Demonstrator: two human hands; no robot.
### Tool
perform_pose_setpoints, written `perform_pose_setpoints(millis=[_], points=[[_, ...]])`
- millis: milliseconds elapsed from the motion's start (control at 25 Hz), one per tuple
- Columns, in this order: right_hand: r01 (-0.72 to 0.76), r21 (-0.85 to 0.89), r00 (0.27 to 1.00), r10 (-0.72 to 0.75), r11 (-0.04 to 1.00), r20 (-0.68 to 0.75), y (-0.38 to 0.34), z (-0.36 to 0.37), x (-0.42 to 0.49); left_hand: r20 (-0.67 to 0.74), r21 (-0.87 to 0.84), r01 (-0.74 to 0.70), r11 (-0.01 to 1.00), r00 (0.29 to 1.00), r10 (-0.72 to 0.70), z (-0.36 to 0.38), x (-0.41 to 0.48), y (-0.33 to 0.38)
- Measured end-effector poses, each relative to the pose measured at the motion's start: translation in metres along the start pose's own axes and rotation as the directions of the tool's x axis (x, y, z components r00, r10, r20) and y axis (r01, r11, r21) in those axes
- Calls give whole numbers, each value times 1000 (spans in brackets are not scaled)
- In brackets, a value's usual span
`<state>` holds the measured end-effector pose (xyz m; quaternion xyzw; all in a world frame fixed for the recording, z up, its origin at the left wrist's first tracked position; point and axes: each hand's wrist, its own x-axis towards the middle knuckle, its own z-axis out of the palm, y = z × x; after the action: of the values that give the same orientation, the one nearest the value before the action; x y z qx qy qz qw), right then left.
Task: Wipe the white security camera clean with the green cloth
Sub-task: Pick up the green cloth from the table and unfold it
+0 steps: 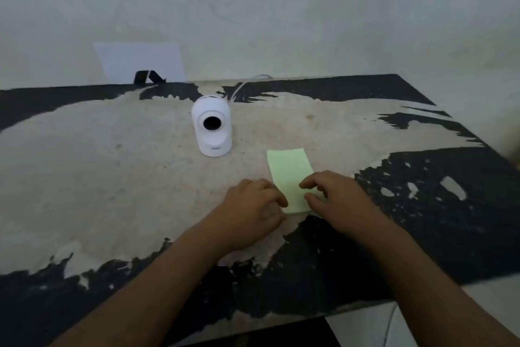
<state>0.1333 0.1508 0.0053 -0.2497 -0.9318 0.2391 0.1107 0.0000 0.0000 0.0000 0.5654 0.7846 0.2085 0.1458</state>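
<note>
The white security camera [213,130] stands upright near the middle of the table, its dark lens facing me. A folded pale green cloth [289,175] lies flat on the table to the right of it and nearer to me. My left hand [253,209] rests with curled fingers at the cloth's near left edge. My right hand [334,200] sits at its near right edge, fingertips touching the cloth's near corner. I cannot tell whether either hand pinches the cloth.
The table [112,178] has a worn top, pale in the middle and black at the edges. A white cable [242,88] runs from the camera to the wall. A black stand [147,78] holds a white sheet [140,62] at the back left.
</note>
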Motion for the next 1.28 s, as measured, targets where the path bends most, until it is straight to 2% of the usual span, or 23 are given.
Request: perform_pose_setpoints(millis=[40, 120, 320, 440, 560, 640, 720, 800, 880, 920, 1040, 1160, 1240, 1280], points=[[-20, -11, 1000, 20, 1000, 14, 4, 0, -5, 16, 62, 13, 998, 1000, -14, 8, 2, 3], [-30, -28, 999, 30, 999, 14, 9, 2, -12, -44, 155, 42, 987, 998, -36, 17, 6, 8], [-45, -11, 999, 46, 999, 27, 8, 3, -18, -166, 162, 65, 985, 985, -37, 25, 14, 14], [-36, -73, 997, 42, 997, 71, 3, 3, -17, -192, 8, 81, 997, 978, -78, 17, 19, 19], [17, -73, 1000, -18, 997, -6, -5, 0, -13, -244, -215, 44, 976, 965, -97, -5, 17, 28], [101, 50, 987, -94, 994, -128, -13, -6, -13, -254, -322, 3, 947, 963, -90, -24, 11, 32], [117, 273, 977, -62, 955, -203, -26, -17, -15, -287, -427, -33, 904, 953, -100, -42, 6, 37], [83, 496, 983, 10, 864, -182, -40, -30, -17, -269, -628, -61, 776, 952, -143, -55, -2, 40], [63, 650, 989, 38, 757, -141, -55, -40, -18, -145, -790, -22, 613, 978, -151, -59, -12, 40], [52, 719, 991, 51, 693, -121, -62, -44, -17, -83, -824, 15, 567, 986, -147, -57, -18, 39], [-31, 893, 994, 110, 449, -21, -75, -44, -11, -21, -857, 107, 504, 971, -240, -52, -33, 34], [-266, 952, 963, 82, 150, 256, -76, -27, -12, -51, -905, 106, 411, 934, -353, -50, -41, 29], [-428, 902, 904, 4, 61, 428, -79, -12, -18, -84, -908, 95, 407, 913, -399, -52, -48, 25], [-466, 884, 885, -11, 39, 466, -80, -5, -20, -98, -905, 95, 414, 902, -420, -53, -52, 23]])
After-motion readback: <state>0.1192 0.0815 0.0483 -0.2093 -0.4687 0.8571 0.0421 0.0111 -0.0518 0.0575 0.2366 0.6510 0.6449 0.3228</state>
